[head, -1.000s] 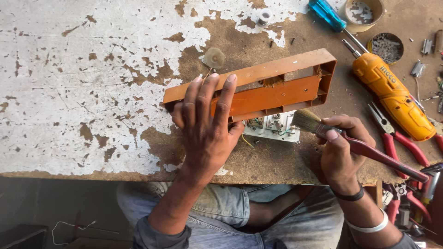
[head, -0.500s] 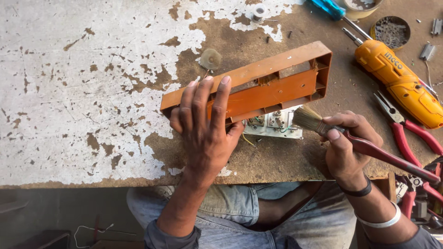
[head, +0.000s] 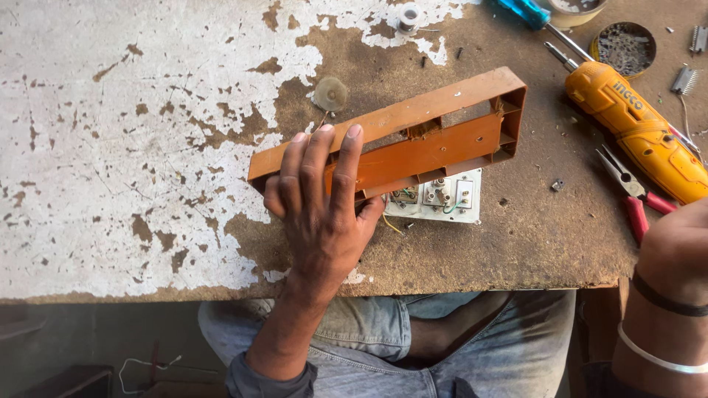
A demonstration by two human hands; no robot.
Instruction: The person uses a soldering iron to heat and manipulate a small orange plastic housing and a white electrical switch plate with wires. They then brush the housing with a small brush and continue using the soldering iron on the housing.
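My left hand (head: 324,214) grips the near left end of a long orange plastic housing (head: 435,140), fingers laid over its side. The housing stands tilted on its edge on the worn table (head: 147,147), open side toward me. Under its right half lies a white socket plate (head: 442,197) with exposed terminals and thin wires. My right hand (head: 675,247) is at the right edge of the picture, off the housing, just below the red-handled pliers (head: 634,195). Only its back and wrist with two bands show; its fingers are hidden.
A yellow electric screwdriver (head: 641,136) lies at the right. A blue-handled screwdriver (head: 527,13) and a round tin of small parts (head: 623,46) sit at the back right. A small round disc (head: 330,94) and a loose screw (head: 558,184) lie near the housing.
My right hand, which held a brush at the housing's right end, has pulled away to the right edge; the brush is out of view. My left hand keeps its grip.
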